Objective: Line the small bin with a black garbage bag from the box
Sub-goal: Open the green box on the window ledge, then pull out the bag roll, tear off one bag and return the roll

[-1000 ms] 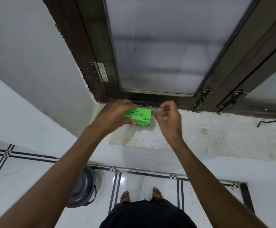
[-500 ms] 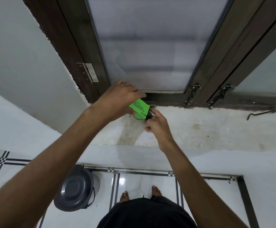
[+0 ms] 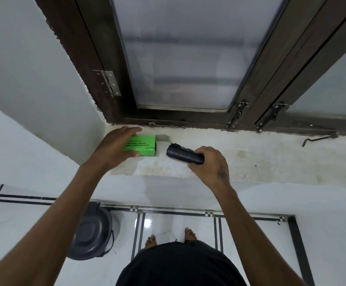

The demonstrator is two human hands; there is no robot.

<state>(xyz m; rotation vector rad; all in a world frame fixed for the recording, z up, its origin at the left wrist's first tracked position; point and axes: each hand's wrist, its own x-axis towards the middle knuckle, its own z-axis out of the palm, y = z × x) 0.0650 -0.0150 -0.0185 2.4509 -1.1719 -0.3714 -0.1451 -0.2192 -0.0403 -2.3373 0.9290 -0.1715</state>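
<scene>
A green box [image 3: 142, 145] lies on the white window sill [image 3: 250, 159], its right end flap open. My left hand [image 3: 114, 148] grips the box from its left side. To the right of the box, my right hand [image 3: 209, 164] holds a black roll of garbage bags [image 3: 183, 155], clear of the box's open end. A small grey bin [image 3: 92, 231] with its lid down stands on the floor below, partly hidden by my left forearm.
A dark wooden window frame [image 3: 188, 118] with frosted glass rises behind the sill. A metal stay hook [image 3: 320, 138] lies on the sill at the right. White floor tiles with black lines, and my bare feet [image 3: 170, 237], are below.
My right hand has pulled the black roll out of the box and moved it right. My left hand has set the box flat on the sill.
</scene>
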